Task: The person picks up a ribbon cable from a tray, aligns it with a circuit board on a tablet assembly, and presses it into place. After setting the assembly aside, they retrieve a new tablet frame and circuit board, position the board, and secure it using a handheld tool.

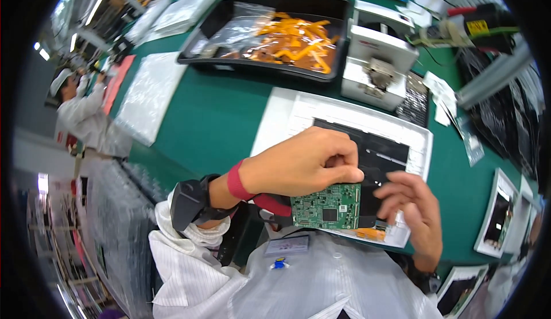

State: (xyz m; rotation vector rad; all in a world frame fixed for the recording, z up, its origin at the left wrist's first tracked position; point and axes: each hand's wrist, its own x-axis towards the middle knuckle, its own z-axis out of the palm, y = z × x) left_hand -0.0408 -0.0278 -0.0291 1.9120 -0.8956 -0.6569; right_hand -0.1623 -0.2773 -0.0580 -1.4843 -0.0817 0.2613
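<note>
My left hand (313,161) is closed, thumb pressed against the curled fingers, at the upper edge of a green circuit board (330,209). It appears to pinch the board there, though the grip itself is hidden behind the hand. Just right of the board is my right hand (414,207), fingers apart and slightly bent, with nothing in them. Beneath both hands lies a white frame (422,152) around a black panel (387,147). An orange strip (371,234) shows at the frame's near edge.
A black tray (195,46) of orange strips and clear bags stands at the far side. Beside it is a white device with a metal fixture (376,78). Clear plastic bags (152,92) lie left on the green table (215,109). Another white-framed panel (498,213) sits right. One person (86,107) works far left.
</note>
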